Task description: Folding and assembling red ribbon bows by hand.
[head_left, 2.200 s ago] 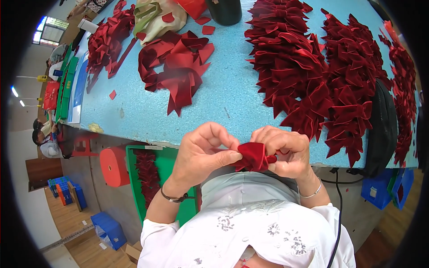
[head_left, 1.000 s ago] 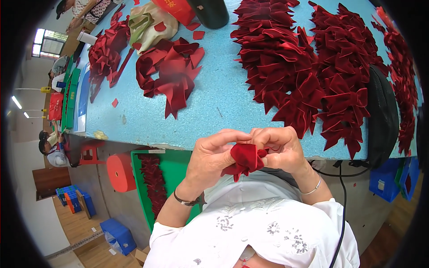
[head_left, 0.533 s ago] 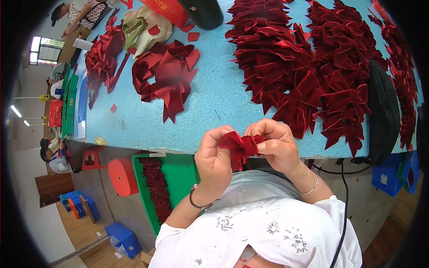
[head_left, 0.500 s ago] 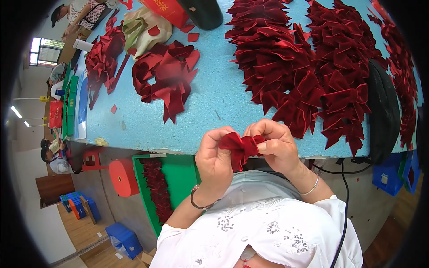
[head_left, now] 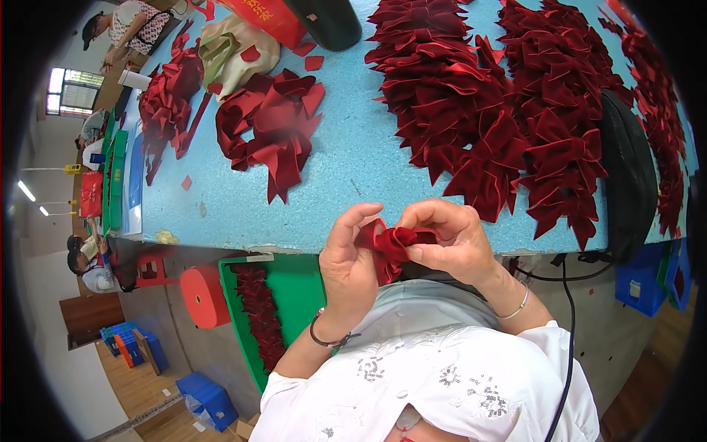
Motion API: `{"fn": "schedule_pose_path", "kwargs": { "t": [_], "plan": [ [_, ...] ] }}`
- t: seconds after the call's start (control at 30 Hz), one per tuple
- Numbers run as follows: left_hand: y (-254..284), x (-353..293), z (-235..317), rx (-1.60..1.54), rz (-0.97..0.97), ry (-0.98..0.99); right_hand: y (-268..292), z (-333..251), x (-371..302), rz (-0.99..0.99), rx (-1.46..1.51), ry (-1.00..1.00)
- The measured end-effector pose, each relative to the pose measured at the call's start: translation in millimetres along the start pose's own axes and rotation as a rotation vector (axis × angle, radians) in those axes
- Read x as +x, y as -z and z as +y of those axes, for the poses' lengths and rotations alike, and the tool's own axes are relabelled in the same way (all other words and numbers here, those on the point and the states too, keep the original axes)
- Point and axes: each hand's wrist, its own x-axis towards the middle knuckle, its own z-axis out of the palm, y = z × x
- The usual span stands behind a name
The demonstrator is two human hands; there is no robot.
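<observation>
Between my hands, just off the table's near edge, is a dark red velvet ribbon bow [head_left: 392,247]. My right hand [head_left: 453,243] pinches it near the knot, thumb and forefinger on its right side. My left hand [head_left: 349,258] is around the left loop, its forefinger lifted and curved above the ribbon; its thumb is partly hidden behind the loop. Beyond my hands, finished-looking red bows [head_left: 460,125] lie in dense overlapping rows, with another row [head_left: 563,132] to their right. Loose red ribbon strips [head_left: 269,132] are heaped on the left.
The blue table [head_left: 346,177] also holds a cloth bag [head_left: 239,55], a dark cylinder [head_left: 324,22] and a black bag [head_left: 626,177]. Below its edge are a green crate [head_left: 291,295] with bows and a red ribbon roll [head_left: 205,297]. A black cable [head_left: 567,331] hangs at right. Other people work far left.
My left forefinger has lifted away from the ribbon. The bow has turned and shifted slightly left, with its right loop now showing between my right fingers.
</observation>
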Motion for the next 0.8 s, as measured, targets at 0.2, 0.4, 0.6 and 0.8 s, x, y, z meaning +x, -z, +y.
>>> {"fn": "schedule_pose_path", "kwargs": {
  "t": [0.2,0.4,0.6,0.8],
  "plan": [
    [4,-4,-3,0.074,-0.092,-0.059,4,5,-4,-0.021,-0.112,0.023],
    [-3,-4,-3,-0.125,-0.008,-0.037,-6,10,-9,0.203,-0.063,0.033],
    [-4,-3,-6,-0.216,0.079,0.021,-15,13,-10,0.302,-0.176,0.058],
    [9,8,-15,0.274,-0.018,-0.195,-7,1,4,0.08,-0.582,0.208]
  ]
}}
